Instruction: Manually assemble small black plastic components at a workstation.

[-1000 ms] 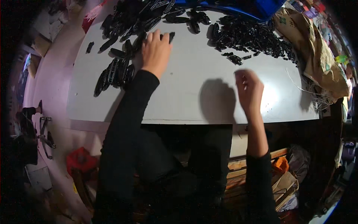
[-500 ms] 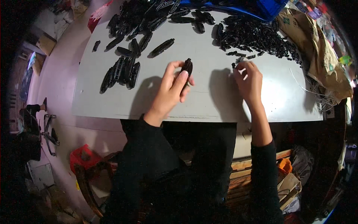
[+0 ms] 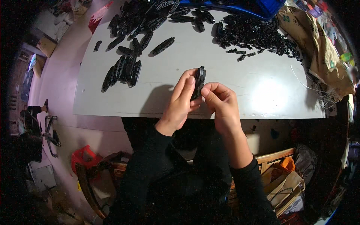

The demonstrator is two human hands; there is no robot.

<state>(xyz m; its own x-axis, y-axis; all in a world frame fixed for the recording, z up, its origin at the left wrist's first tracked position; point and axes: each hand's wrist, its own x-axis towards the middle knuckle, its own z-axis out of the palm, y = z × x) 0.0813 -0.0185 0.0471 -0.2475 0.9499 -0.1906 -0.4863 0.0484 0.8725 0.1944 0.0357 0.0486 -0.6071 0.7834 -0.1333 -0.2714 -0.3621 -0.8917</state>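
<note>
My left hand [image 3: 181, 99] holds a long black plastic part [image 3: 198, 81] upright over the near edge of the white table [image 3: 243, 86]. My right hand [image 3: 221, 103] meets it from the right, its fingertips pressed against the lower side of the same part. A row of similar black parts [image 3: 123, 71] lies at the left of the table. A heap of small black pieces [image 3: 255, 35] lies at the far right, and more long black parts [image 3: 150, 17] are piled at the back.
A blue bin [image 3: 258, 6] stands at the table's far edge. Brown paper bags [image 3: 318, 48] and thin white wires [image 3: 318, 90] lie at the right. Below the table are a wooden frame [image 3: 273, 157], a red object [image 3: 84, 155] and floor clutter.
My left hand has come back from the pile at the left with a black part. My right hand has left the small pieces and closed in on that part near the table's front.
</note>
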